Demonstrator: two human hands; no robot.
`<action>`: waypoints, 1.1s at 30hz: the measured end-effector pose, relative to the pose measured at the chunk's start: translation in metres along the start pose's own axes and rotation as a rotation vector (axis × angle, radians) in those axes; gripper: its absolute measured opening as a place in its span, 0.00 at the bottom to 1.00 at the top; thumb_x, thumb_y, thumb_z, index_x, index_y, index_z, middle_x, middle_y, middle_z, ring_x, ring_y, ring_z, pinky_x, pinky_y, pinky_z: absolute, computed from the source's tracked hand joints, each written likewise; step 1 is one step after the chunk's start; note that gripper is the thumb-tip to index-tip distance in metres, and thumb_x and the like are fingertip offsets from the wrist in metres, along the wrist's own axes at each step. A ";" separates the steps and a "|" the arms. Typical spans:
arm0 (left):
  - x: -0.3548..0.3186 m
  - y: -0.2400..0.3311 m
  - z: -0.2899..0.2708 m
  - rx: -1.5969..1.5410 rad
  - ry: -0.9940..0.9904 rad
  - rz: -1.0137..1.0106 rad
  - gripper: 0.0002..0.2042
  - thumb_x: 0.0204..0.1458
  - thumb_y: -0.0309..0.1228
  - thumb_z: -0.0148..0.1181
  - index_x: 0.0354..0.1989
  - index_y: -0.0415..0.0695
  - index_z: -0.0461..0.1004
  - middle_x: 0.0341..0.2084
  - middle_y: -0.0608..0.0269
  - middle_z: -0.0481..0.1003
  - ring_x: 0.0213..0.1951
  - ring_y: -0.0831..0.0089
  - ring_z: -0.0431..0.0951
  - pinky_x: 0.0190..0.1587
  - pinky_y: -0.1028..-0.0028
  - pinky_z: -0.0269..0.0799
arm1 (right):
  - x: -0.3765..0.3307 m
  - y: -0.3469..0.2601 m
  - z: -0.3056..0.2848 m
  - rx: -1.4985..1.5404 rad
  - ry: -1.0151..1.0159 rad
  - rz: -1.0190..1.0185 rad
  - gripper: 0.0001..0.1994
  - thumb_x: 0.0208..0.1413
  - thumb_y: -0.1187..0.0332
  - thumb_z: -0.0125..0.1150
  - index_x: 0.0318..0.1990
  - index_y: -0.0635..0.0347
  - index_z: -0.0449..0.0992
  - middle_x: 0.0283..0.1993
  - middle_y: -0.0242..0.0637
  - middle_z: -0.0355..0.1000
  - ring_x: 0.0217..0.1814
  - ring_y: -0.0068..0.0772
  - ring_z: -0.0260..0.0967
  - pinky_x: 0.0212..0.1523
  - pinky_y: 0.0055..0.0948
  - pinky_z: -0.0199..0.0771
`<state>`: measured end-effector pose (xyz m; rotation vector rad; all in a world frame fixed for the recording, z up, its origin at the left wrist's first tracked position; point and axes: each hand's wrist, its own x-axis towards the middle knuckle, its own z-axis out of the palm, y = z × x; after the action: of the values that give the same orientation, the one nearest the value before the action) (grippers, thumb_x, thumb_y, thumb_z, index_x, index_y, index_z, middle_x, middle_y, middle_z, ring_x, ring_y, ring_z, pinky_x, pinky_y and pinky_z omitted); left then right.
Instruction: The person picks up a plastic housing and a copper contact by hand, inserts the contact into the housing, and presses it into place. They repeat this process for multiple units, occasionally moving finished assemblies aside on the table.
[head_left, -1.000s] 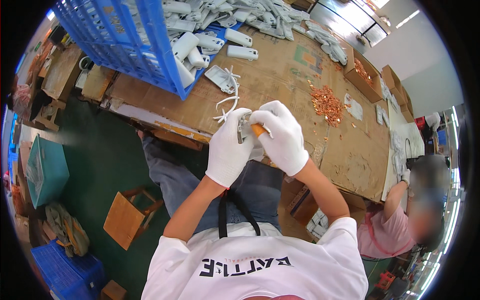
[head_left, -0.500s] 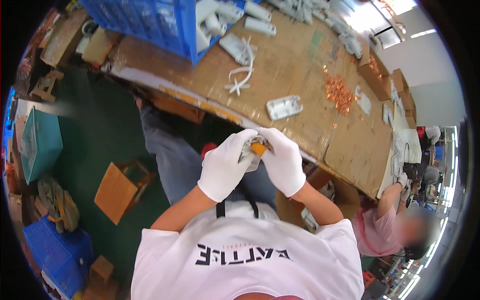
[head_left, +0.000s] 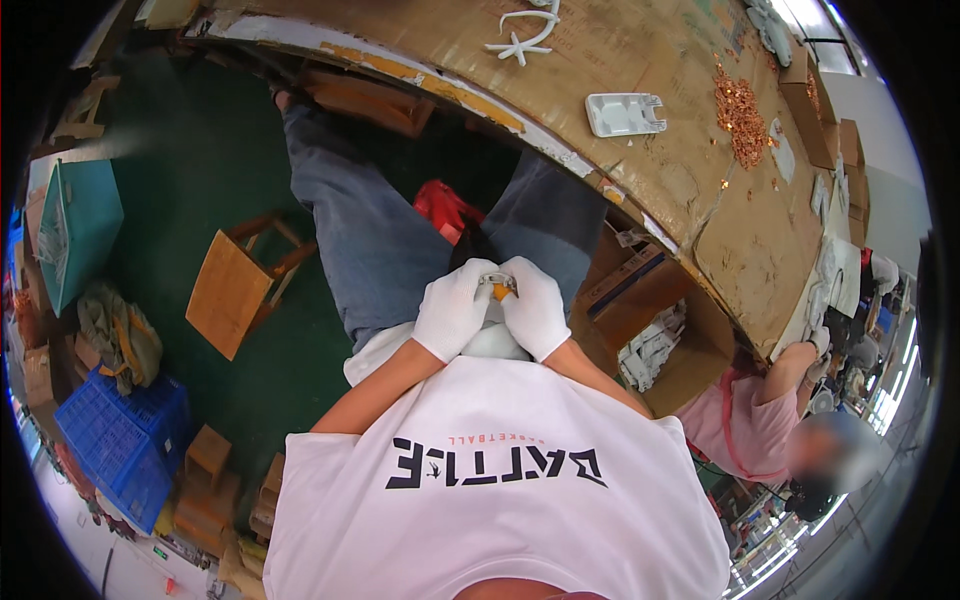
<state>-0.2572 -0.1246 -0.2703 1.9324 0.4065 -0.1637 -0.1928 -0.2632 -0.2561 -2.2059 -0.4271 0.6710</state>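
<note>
Both of my hands wear white gloves and meet over my lap, just off the table's near edge. My left hand (head_left: 450,308) and my right hand (head_left: 535,308) are closed around a small whitish-grey part (head_left: 492,277) with an orange piece (head_left: 502,291) in it. The gloves hide most of it, so its exact kind does not show. On the cardboard-covered table (head_left: 560,95) lies an open white plastic housing shell (head_left: 622,115). A white plastic strip (head_left: 520,47) rests farther left, and a pile of small copper-coloured pieces (head_left: 740,118) lies to the right.
Below the table at right stands a cardboard box (head_left: 705,345) holding white parts. A wooden stool (head_left: 230,295), a teal bin (head_left: 85,230) and a blue crate (head_left: 125,430) stand on the floor at left. Another person in pink (head_left: 735,425) works at the right.
Both hands have come down from the table edge toward my lap, still around the part. The view has shifted, so the table sits higher and the blue crate on it is out of sight.
</note>
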 end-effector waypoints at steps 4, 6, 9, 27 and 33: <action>0.003 0.004 0.001 0.113 -0.067 -0.032 0.09 0.54 0.25 0.55 0.44 0.45 0.72 0.35 0.47 0.78 0.37 0.48 0.79 0.40 0.57 0.75 | -0.004 0.005 0.002 -0.016 0.009 0.042 0.10 0.49 0.80 0.54 0.40 0.63 0.74 0.38 0.54 0.74 0.40 0.59 0.72 0.41 0.42 0.72; 0.009 0.010 -0.002 0.144 -0.122 -0.077 0.08 0.55 0.26 0.54 0.44 0.45 0.71 0.36 0.46 0.78 0.38 0.47 0.79 0.42 0.54 0.74 | -0.006 0.005 0.002 -0.033 0.007 0.065 0.10 0.49 0.80 0.54 0.40 0.63 0.74 0.38 0.54 0.73 0.40 0.59 0.72 0.42 0.42 0.72; 0.020 0.017 -0.007 0.164 -0.191 -0.085 0.07 0.55 0.27 0.54 0.42 0.45 0.70 0.35 0.46 0.78 0.39 0.47 0.79 0.43 0.54 0.74 | -0.012 0.000 0.001 -0.008 0.010 0.126 0.14 0.51 0.78 0.54 0.47 0.63 0.73 0.43 0.54 0.74 0.44 0.58 0.72 0.45 0.41 0.73; 0.018 0.018 -0.012 0.133 -0.046 -0.020 0.06 0.51 0.24 0.58 0.37 0.42 0.70 0.31 0.48 0.77 0.37 0.50 0.80 0.39 0.60 0.75 | -0.018 -0.013 -0.006 0.018 -0.038 0.060 0.27 0.51 0.78 0.57 0.62 0.58 0.66 0.46 0.50 0.70 0.46 0.55 0.72 0.45 0.40 0.74; 0.035 0.061 -0.026 -0.035 0.127 -0.099 0.07 0.55 0.26 0.58 0.42 0.41 0.73 0.31 0.49 0.78 0.35 0.56 0.81 0.40 0.65 0.75 | -0.021 -0.042 -0.020 -0.158 0.210 -0.208 0.34 0.45 0.72 0.66 0.63 0.60 0.63 0.65 0.53 0.58 0.51 0.56 0.70 0.47 0.43 0.76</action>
<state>-0.2054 -0.1141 -0.2177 1.8953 0.5860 -0.0978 -0.2019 -0.2584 -0.2065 -2.3099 -0.6069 0.2997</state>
